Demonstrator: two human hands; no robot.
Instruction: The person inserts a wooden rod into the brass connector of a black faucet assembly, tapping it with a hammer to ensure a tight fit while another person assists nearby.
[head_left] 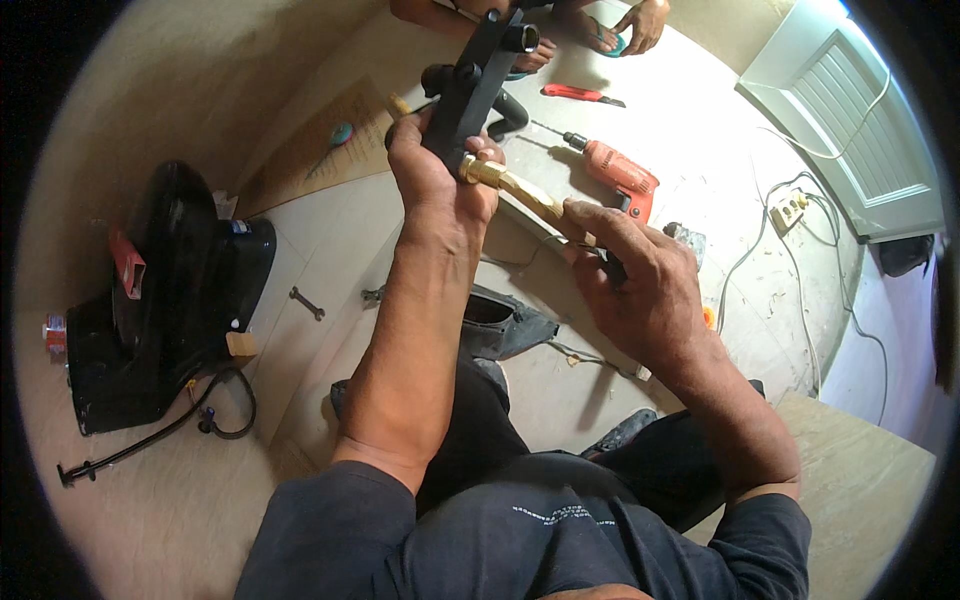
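Raised in front of me is a black tap mixer body (474, 95), tilted, with pipe-like stubs sticking out from it. My left hand (440, 165) is closed around its lower end. A brass-coloured fitting (515, 187) juts out of that end toward the right. The thumb and fingers of my right hand (640, 270) are closed at the fitting's far tip. Something dark shows under the right fingers, too hidden to name. Below my hands, a black hollow housing (500, 322) lies on the floor between my legs.
A red drill (620, 175) and red utility knife (580, 95) lie ahead. Another person's hand (645, 25) and feet are at the top. Cables run from a power strip (790, 212) near a white slatted door (850, 120). Left are a wrench (307, 303), cardboard (310, 150) and black toilet (165, 290).
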